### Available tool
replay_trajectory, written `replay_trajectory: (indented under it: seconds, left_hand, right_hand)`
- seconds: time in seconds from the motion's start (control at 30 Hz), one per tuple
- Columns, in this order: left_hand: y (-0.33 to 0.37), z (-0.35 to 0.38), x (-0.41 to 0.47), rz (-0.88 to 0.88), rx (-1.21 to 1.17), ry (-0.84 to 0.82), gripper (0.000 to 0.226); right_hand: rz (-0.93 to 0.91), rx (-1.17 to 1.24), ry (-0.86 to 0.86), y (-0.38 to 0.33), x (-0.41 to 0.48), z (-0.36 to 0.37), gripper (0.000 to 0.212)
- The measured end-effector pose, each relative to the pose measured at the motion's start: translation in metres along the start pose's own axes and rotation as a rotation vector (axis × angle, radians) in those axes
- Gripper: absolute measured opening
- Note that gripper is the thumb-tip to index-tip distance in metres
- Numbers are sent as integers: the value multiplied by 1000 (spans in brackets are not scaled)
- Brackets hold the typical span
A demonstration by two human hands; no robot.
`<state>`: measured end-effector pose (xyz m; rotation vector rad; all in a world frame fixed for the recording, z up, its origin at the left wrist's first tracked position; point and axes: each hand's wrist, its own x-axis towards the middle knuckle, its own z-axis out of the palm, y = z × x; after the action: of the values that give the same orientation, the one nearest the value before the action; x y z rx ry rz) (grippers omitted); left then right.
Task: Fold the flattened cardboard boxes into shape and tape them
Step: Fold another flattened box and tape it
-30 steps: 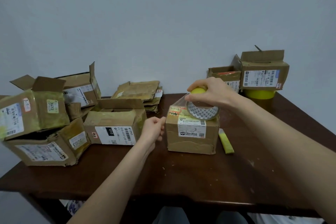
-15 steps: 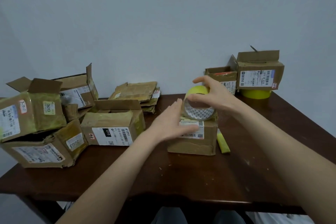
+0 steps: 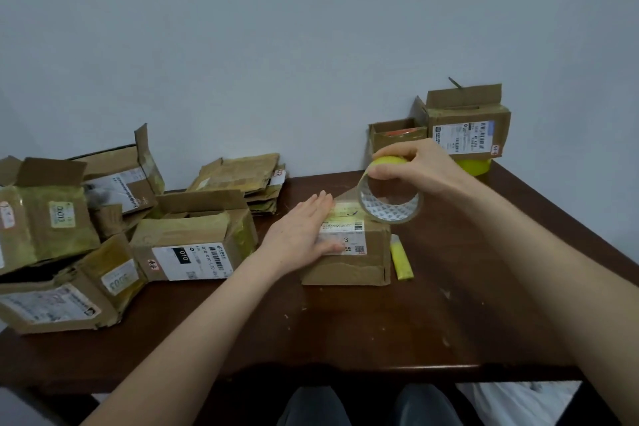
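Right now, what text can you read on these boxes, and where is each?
"3": label on the box under the left hand.
"010": black patch on the middle box.
"0013": sticker on the left box.
"5003": slanted sticker on the bottom-left box.
Fine print and barcodes everywhere: too blurred.

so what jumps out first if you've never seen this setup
The right hand grips a tape roll just above a small closed cardboard box in the middle of the table, while the left hand lies flat on that box's top. Next comes the heap of shaped boxes crowding the table's left side.
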<state>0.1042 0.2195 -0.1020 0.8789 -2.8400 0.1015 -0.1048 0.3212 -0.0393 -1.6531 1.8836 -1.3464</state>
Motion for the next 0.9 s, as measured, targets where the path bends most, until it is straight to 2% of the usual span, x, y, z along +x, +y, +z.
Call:
replay_trajectory:
  seconds: [0.23,0.3,0.43,0.53,0.6,0.77,0.9]
  left_hand:
    - [0,-2,-2,5,9,-7,86]
    - [-1,-2,-2,3,5,-13,83]
    - [-1,-5,0,5,58,-45,73]
    - [16,-9,5,-1,185,-76,75]
    - [37,-7,12,-24,154,-58,83]
    - [75,9,33,-54,68,30,80]
    - [47,11,42,-35,102,33,75]
  right_hand:
    - [36,-189,-102,3,1,-20,28]
    - [57,-296,-162,9,-1,-27,33]
    - [125,-354,-228,34,-9,-20,41]
    - [159,-280,-226,49,-13,-7,33]
    - [158,-250,-215,52,-13,-3,29]
    - [134,-250,-213,57,-9,-2,49]
    - [182,-33,-169,65,-12,-6,55]
